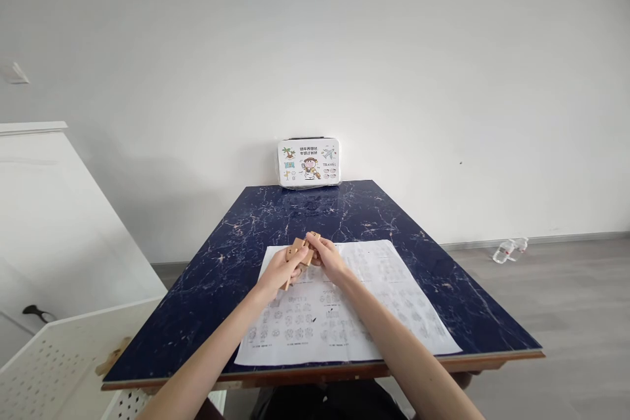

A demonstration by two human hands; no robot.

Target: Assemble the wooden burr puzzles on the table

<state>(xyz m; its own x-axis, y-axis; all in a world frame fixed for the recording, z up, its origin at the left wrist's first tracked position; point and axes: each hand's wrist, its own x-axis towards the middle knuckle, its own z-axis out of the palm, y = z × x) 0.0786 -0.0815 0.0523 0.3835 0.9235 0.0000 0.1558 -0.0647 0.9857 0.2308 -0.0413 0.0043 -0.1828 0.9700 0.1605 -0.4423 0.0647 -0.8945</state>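
Observation:
Both hands meet above a printed paper sheet [394,302] and hold a cluster of light-brown wooden puzzle pieces [298,249] between them. A dark number mark shows on one piece. My left hand [281,269] is closed around the lower left side, its thumb lying along the wood. At the upper right, my right hand [327,254] pinches the pieces with thumb and fingers. The undersides of the pieces are hidden by my fingers. Drawings and small lines of text cover the sheet, too small to read.
The sheet lies on a dark blue marble-patterned table [211,262]. A white case with cartoon prints [309,163] stands at its far edge against the wall. Left are a white perforated surface [44,354] and cabinet [59,223]. Clear plastic bottles [510,250] lie on the floor at right.

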